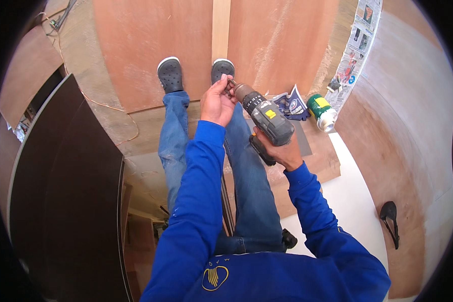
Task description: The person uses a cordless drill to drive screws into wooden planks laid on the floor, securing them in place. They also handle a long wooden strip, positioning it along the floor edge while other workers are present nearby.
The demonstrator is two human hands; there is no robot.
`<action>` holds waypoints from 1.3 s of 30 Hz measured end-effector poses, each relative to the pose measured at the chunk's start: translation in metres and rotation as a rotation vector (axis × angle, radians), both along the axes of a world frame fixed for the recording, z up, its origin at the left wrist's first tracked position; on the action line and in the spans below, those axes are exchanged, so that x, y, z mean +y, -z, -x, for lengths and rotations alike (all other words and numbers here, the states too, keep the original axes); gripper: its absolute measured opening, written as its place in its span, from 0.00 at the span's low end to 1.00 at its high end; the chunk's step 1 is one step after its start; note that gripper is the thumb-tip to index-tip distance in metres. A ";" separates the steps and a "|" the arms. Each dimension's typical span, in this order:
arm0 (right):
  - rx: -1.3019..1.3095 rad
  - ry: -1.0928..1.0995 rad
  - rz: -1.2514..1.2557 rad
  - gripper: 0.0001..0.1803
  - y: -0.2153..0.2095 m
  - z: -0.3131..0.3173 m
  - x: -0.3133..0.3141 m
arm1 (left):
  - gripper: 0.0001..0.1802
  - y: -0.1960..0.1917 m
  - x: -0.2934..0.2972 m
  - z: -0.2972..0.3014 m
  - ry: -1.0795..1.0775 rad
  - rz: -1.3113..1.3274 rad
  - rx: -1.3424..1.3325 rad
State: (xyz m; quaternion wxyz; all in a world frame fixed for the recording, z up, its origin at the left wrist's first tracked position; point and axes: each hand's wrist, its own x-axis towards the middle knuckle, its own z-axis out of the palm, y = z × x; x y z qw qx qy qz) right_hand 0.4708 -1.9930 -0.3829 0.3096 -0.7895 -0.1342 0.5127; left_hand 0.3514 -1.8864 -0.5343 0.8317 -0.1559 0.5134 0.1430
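Observation:
My right hand (285, 151) grips the handle of a grey cordless drill (267, 118) with a yellow patch, held out in front of my chest and pointing up and left. My left hand (217, 103) is closed around the drill's front end, its fingers on the chuck and the bit (231, 83). Both arms are in blue sleeves. Below the drill are my legs in blue jeans and my dark clogs (170, 74), which stand on a reddish plywood sheet (146, 45).
A pale wood strip (221, 27) runs up the plywood between my feet. A green and white can (321, 111) lies on its side at the right, next to a blue packet (293, 104) and newspaper (355, 48). A dark panel (65, 191) stands left. A white board (347, 201) holds a black tool (390, 219).

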 end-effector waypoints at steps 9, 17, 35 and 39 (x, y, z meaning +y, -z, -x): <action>0.062 0.002 0.129 0.15 0.043 -0.008 0.001 | 0.11 0.047 -0.005 -0.007 0.031 0.010 0.043; 0.342 0.288 0.112 0.09 0.067 -0.016 0.007 | 0.13 0.070 0.000 -0.004 0.012 0.036 0.010; -0.011 -0.204 0.045 0.17 0.078 -0.009 0.014 | 0.10 0.076 0.018 0.006 0.001 0.109 0.014; 0.003 -0.223 0.063 0.18 0.080 -0.005 0.014 | 0.10 0.076 0.019 0.012 0.000 0.125 -0.001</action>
